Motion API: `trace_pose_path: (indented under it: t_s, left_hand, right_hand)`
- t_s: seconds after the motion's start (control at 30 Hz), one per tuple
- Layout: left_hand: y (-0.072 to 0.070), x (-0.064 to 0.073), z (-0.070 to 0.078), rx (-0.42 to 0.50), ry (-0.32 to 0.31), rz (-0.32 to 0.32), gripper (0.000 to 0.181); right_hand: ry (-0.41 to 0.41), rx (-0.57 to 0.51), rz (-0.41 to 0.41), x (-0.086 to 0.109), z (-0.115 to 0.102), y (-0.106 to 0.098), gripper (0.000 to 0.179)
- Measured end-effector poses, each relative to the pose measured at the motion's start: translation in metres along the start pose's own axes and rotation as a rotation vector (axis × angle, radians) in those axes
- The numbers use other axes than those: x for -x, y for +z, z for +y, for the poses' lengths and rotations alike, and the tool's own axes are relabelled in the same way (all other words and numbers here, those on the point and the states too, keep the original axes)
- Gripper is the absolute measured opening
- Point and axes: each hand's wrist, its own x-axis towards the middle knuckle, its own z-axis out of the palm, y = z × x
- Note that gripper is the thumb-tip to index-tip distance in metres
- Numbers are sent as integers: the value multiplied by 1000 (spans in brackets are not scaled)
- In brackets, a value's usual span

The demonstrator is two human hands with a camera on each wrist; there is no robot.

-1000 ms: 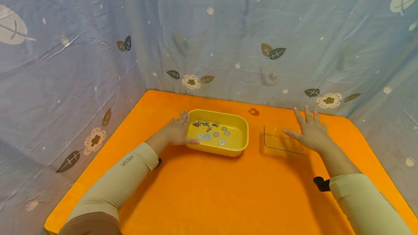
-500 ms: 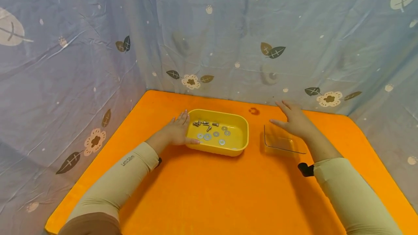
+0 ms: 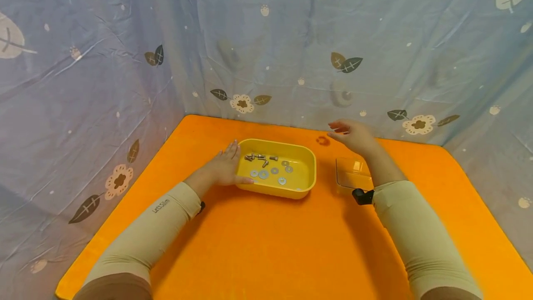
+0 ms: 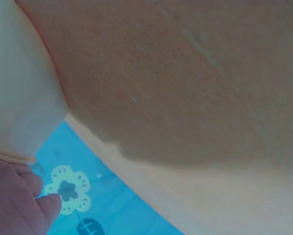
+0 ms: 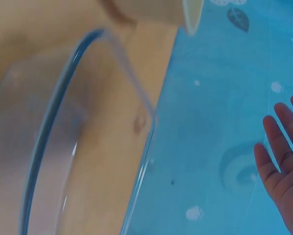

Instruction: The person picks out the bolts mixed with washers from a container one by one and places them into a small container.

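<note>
My left hand (image 3: pixel 223 169) lies against the left end of a yellow plastic tub (image 3: pixel 275 191), fingers extended along its side and thumb across the front rim. Inside the tub, several small metal screws (image 3: pixel 260 157) are grouped at the back left, with several flat washers (image 3: pixel 263 174) in front and to the right. My right hand (image 3: pixel 356 137) is raised behind a clear plastic box (image 3: pixel 350 180), holding nothing. Its forearm covers the box's right part. In the right wrist view, the fingers of the right hand (image 5: pixel 289 181) are extended, apart from the box rim (image 5: pixel 51 117).
The orange table (image 3: pixel 270 249) runs back to a pale blue curtain (image 3: pixel 266 54) printed with leaves and flowers, which also encloses both sides. A dark ring-shaped mark (image 3: pixel 322 141) shows on the tabletop behind the tub and box.
My right hand has moved left from over the clear box's right side to behind the box, its spread fingers drawing closer together. The left hand and tub have stayed put.
</note>
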Motion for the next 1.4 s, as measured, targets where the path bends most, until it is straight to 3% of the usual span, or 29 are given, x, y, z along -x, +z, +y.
trace_pose_path:
  t_s: [0.13, 0.37, 0.63, 1.17, 1.4]
  left_hand:
    - [0, 0, 1, 17, 1, -5, 126]
    - [0, -1, 0, 27, -4, -7, 126]
    - [1, 0, -1, 37, 13, -7, 129]
    - [2, -1, -6, 17, 18, 6, 130]
    - [2, -2, -5, 15, 16, 12, 130]
  right_hand:
    - [19, -61, -4, -13, -12, 11, 43]
    - [137, -278, -54, -30, -36, 31, 32]
    - [29, -166, -49, -52, -43, 59, 26]
    - [-37, -260, -150, -81, -58, 98, 20]
    - [-3, -280, -189, -88, -54, 110, 20]
